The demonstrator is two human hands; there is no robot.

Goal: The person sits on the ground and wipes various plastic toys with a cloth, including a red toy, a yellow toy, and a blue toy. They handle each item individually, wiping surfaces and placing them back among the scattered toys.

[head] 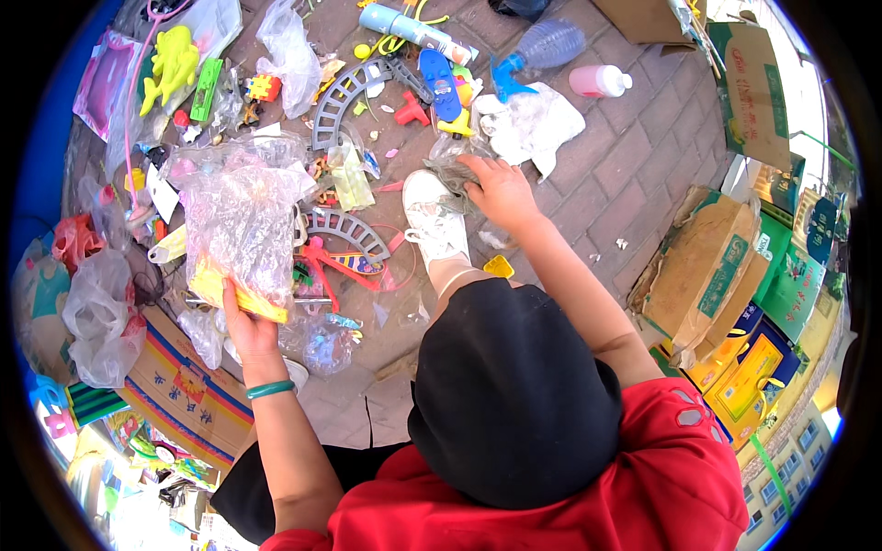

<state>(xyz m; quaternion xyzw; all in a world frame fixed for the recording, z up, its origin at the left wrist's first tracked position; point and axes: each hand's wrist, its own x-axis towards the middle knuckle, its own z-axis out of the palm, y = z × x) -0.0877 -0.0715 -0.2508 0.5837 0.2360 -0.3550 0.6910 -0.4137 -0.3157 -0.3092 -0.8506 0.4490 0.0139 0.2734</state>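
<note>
My left hand [249, 329] grips the yellow-and-orange edge of a clear crinkled plastic package [241, 227], held above the scattered toys. What lies inside it is hard to make out. My right hand [501, 194] has its fingers on a crumpled grey cloth [455, 175], right beside the toe of my white laced shoe [437, 213]. Just beyond that hand lies a white cloth [537, 127]. Curved grey toy track pieces [348, 231] and a red plastic toy part [320, 265] are on the paving between package and shoe.
A spray bottle with a blue head [510, 76], a pink bottle with a white cap [599, 81] and a blue toy skateboard [439, 86] lie on the brick paving [620, 138]. Flattened cardboard boxes [696, 268] stand at right. Plastic bags [103, 310] and a printed carton [186, 386] sit at left.
</note>
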